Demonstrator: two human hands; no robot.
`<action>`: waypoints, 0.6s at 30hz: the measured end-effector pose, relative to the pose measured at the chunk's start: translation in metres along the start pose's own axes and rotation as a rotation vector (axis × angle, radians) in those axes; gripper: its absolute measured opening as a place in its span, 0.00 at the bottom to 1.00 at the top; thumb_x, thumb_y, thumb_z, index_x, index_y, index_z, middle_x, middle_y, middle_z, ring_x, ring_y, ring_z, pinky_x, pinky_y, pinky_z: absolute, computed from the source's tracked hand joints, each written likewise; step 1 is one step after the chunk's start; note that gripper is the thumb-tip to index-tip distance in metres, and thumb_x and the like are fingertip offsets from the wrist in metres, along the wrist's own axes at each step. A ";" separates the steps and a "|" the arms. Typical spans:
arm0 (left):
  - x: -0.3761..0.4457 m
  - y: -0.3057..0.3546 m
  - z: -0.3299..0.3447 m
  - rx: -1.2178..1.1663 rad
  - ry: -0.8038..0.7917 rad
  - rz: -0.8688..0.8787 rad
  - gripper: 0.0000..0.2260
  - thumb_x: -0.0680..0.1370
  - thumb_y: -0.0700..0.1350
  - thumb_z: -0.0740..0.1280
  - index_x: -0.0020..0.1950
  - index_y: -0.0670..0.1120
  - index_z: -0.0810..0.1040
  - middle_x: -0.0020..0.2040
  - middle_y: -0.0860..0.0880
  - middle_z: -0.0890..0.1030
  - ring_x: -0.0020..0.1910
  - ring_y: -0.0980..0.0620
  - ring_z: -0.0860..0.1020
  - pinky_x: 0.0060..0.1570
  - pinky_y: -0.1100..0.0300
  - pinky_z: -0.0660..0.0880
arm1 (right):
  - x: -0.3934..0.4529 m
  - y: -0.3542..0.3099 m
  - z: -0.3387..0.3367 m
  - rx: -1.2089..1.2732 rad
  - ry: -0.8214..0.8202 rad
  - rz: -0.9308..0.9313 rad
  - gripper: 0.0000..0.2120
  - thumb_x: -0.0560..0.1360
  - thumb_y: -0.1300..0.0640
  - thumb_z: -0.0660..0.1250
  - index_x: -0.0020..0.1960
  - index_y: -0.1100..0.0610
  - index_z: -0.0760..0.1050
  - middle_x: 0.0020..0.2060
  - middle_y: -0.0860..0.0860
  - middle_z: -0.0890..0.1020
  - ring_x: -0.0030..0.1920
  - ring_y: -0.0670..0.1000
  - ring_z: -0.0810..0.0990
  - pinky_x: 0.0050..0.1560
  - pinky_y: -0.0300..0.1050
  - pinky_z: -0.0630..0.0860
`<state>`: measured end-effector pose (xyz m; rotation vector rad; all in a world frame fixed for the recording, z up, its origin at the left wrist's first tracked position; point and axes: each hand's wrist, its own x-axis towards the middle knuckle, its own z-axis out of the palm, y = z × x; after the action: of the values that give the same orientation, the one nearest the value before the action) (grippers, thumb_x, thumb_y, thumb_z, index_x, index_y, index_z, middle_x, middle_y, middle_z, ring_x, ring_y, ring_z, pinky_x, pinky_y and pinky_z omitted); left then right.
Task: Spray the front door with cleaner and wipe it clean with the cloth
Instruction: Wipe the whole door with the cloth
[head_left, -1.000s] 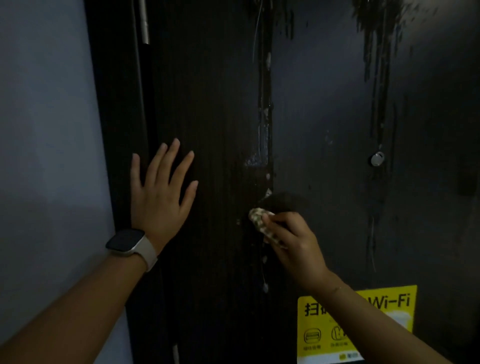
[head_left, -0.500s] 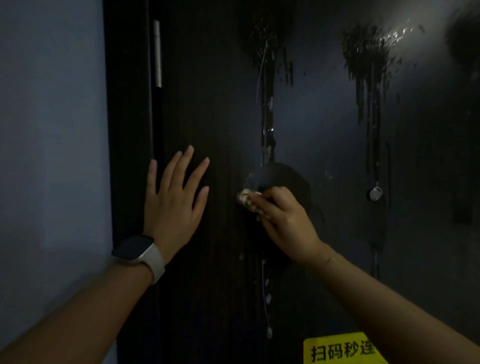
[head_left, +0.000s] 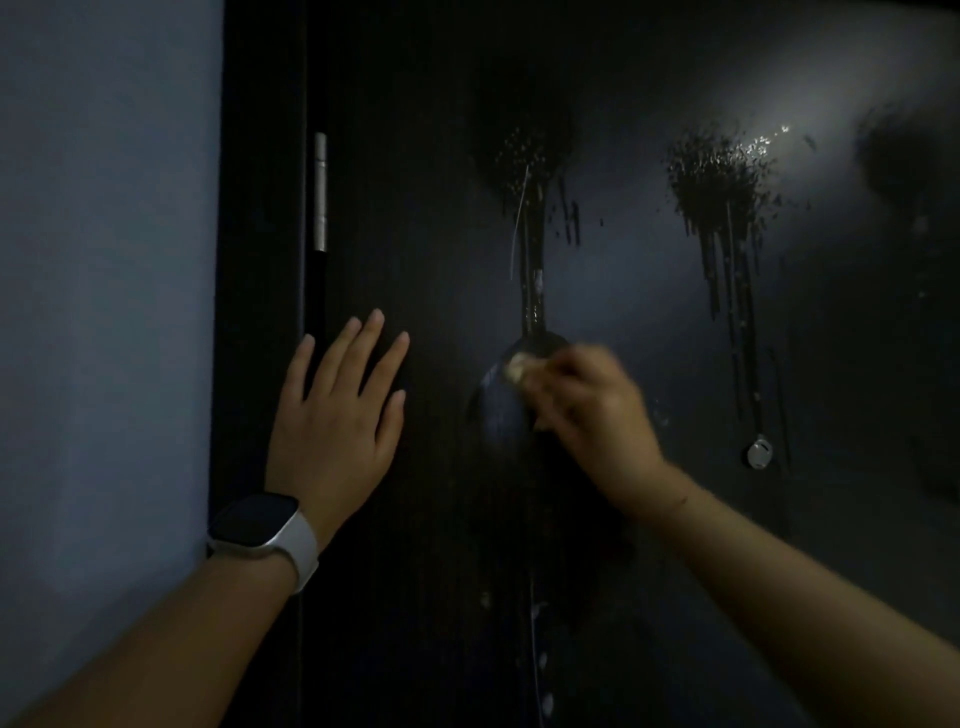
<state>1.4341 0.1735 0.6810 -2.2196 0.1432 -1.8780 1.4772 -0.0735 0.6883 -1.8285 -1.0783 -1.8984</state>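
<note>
The dark front door (head_left: 426, 519) fills most of the view. Two patches of sprayed cleaner (head_left: 719, 176) sit high on it, with wet streaks running down. My right hand (head_left: 597, 415) is closed around a small pale cloth (head_left: 516, 368) and presses it against the door at the foot of the left streak. Only a corner of the cloth shows past my fingers, and the hand is blurred. My left hand (head_left: 337, 421) rests flat on the door with fingers spread, a watch on its wrist. No spray bottle is in view.
A pale wall (head_left: 104, 312) borders the door frame on the left. A silver hinge (head_left: 320, 192) sits at the door's left edge. A small round metal fitting (head_left: 759, 453) is on the door at the right, below the right streaks.
My right hand has carried the cloth upward along the left streak. The view has tilted up, so the yellow sticker has dropped out of sight. The left hand stays flat on the door.
</note>
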 end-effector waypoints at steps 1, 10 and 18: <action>0.000 0.000 0.000 0.001 0.002 -0.001 0.23 0.81 0.51 0.52 0.76 0.47 0.63 0.77 0.44 0.61 0.76 0.46 0.59 0.74 0.46 0.50 | 0.018 0.010 -0.007 -0.009 0.067 0.098 0.16 0.80 0.52 0.62 0.45 0.63 0.81 0.42 0.54 0.76 0.43 0.44 0.70 0.42 0.37 0.71; -0.001 -0.001 0.003 -0.005 0.013 0.003 0.23 0.81 0.52 0.51 0.76 0.48 0.62 0.77 0.45 0.61 0.76 0.47 0.59 0.75 0.45 0.51 | 0.057 -0.029 0.024 0.021 -0.076 -0.149 0.11 0.79 0.55 0.63 0.51 0.60 0.81 0.47 0.52 0.76 0.46 0.47 0.73 0.45 0.39 0.74; -0.003 -0.001 0.005 -0.018 0.039 0.008 0.23 0.81 0.51 0.52 0.76 0.47 0.63 0.77 0.44 0.61 0.76 0.47 0.59 0.74 0.46 0.52 | 0.109 0.020 0.015 -0.006 0.246 0.211 0.11 0.80 0.54 0.64 0.50 0.61 0.82 0.44 0.48 0.70 0.46 0.47 0.70 0.46 0.36 0.71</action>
<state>1.4383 0.1758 0.6779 -2.1909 0.1764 -1.9243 1.4848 -0.0463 0.7959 -1.5891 -0.7671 -1.9373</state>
